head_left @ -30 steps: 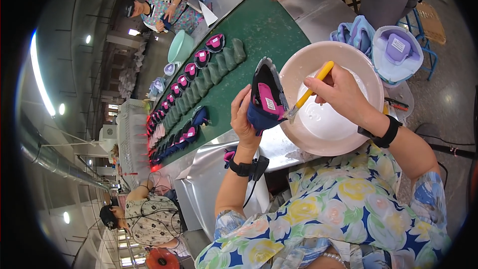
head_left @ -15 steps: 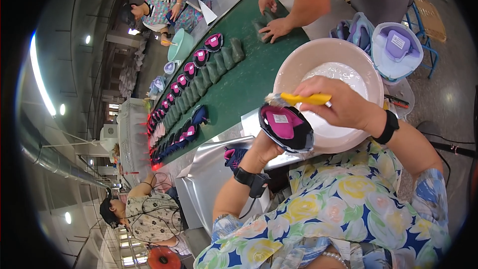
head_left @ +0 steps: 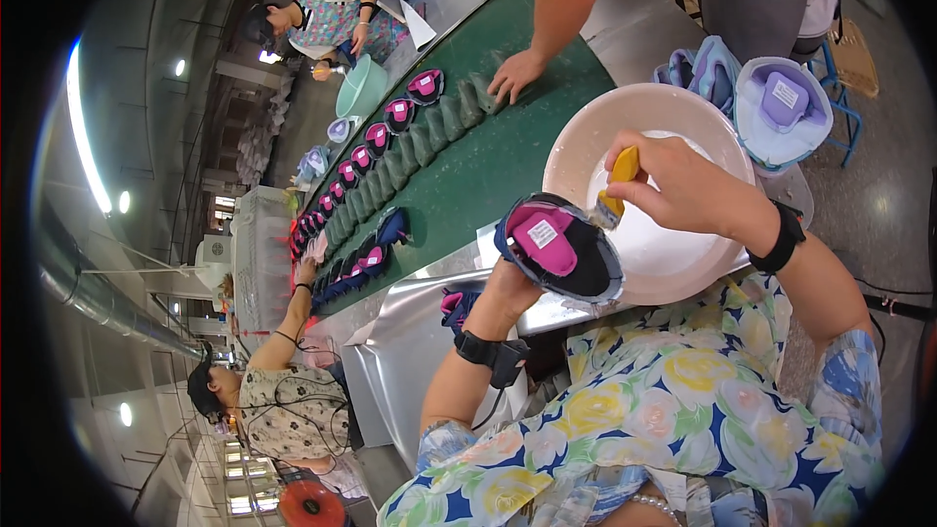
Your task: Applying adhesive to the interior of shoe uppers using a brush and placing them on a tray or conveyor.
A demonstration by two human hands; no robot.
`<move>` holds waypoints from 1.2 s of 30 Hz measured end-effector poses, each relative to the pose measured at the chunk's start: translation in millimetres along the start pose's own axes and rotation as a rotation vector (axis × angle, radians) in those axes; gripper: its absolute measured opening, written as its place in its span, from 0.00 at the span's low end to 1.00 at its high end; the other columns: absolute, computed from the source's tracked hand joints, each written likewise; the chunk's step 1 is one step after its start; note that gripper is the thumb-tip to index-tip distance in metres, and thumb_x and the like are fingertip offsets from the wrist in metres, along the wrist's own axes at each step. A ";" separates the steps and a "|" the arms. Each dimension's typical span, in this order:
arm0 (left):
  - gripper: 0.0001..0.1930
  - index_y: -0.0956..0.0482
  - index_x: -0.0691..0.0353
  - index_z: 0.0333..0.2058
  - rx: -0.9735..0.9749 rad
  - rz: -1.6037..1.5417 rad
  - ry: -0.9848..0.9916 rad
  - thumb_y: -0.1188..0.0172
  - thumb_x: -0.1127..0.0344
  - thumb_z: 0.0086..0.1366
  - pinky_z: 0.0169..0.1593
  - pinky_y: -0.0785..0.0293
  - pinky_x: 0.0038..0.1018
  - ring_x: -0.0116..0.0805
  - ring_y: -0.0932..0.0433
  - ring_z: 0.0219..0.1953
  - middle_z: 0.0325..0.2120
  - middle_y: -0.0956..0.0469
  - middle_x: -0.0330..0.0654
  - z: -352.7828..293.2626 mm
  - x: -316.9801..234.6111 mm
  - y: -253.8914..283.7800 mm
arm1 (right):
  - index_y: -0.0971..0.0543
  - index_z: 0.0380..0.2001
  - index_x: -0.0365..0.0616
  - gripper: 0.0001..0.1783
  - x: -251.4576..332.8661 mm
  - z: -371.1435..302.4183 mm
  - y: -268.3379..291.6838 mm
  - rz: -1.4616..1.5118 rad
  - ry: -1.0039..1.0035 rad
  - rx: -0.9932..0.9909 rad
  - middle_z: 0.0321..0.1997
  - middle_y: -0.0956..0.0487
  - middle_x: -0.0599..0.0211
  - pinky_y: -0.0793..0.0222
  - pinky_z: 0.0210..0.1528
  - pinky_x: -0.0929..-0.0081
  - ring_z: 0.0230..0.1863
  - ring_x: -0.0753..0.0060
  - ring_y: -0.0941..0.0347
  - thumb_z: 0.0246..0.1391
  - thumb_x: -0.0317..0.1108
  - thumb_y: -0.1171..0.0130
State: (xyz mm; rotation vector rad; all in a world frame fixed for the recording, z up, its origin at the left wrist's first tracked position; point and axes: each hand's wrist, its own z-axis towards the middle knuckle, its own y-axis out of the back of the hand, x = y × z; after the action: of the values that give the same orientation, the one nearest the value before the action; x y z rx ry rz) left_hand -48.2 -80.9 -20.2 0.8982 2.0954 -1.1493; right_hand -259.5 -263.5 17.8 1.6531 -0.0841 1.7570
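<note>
My left hand (head_left: 513, 290) is closed round the underside of a shoe upper (head_left: 593, 263), dark with a magenta tongue and a white label, its open side facing up. In my right hand (head_left: 673, 181) is a brush with a yellow handle (head_left: 626, 166). Its bristles point down and lie close to the upper's right edge; whether they touch it I cannot tell. Behind and below the brush stands a wide pale pink basin (head_left: 576, 127) holding white liquid (head_left: 673, 254).
A green conveyor belt (head_left: 488, 166) carries rows of magenta-lined uppers (head_left: 398, 115) and grey-green lasts (head_left: 420, 146). A co-worker's hand (head_left: 517, 75) reaches onto it. Purple-blue uppers (head_left: 781, 102) stand right of the basin. Other people work at left, near a mint bowl (head_left: 363, 88).
My right hand has turned the brush from level to upright, moving it from the upper's far edge to its right side. The co-worker's lasts now stand in the row; one hand has withdrawn.
</note>
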 end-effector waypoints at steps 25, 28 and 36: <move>0.23 0.33 0.59 0.58 -0.293 1.021 -0.618 0.42 0.63 0.65 0.51 0.22 0.33 0.37 0.23 0.50 0.51 0.24 0.45 6.6 -22.2 116.3 | 0.25 0.38 0.39 0.08 -5.8 11.0 -24.7 -0.021 0.108 -0.100 0.35 0.22 0.52 0.30 0.41 0.68 0.38 0.53 0.23 0.56 0.29 0.41; 0.18 0.32 0.57 0.54 -0.218 0.271 -0.512 0.51 0.76 0.65 0.32 0.21 0.31 0.36 0.22 0.30 0.38 0.22 0.45 6.9 -36.4 157.5 | 0.27 0.42 0.36 0.10 -6.6 3.0 -21.1 -0.025 0.092 -0.198 0.36 0.22 0.57 0.31 0.44 0.74 0.39 0.63 0.23 0.57 0.26 0.43; 0.20 0.41 0.53 0.60 -0.616 0.028 -0.577 0.60 0.73 0.71 0.36 0.18 0.35 0.39 0.20 0.35 0.43 0.25 0.45 24.9 -86.1 309.2 | 0.30 0.44 0.38 0.09 -10.1 -13.3 -27.1 0.277 -0.195 -0.177 0.42 0.26 0.63 0.29 0.46 0.76 0.44 0.73 0.27 0.62 0.29 0.47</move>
State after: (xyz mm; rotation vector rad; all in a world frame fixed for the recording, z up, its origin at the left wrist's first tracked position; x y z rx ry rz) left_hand 248.9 -2.3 -116.3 0.2571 1.7670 -0.5785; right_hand -257.3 -241.1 -4.7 1.7402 -0.5664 1.7231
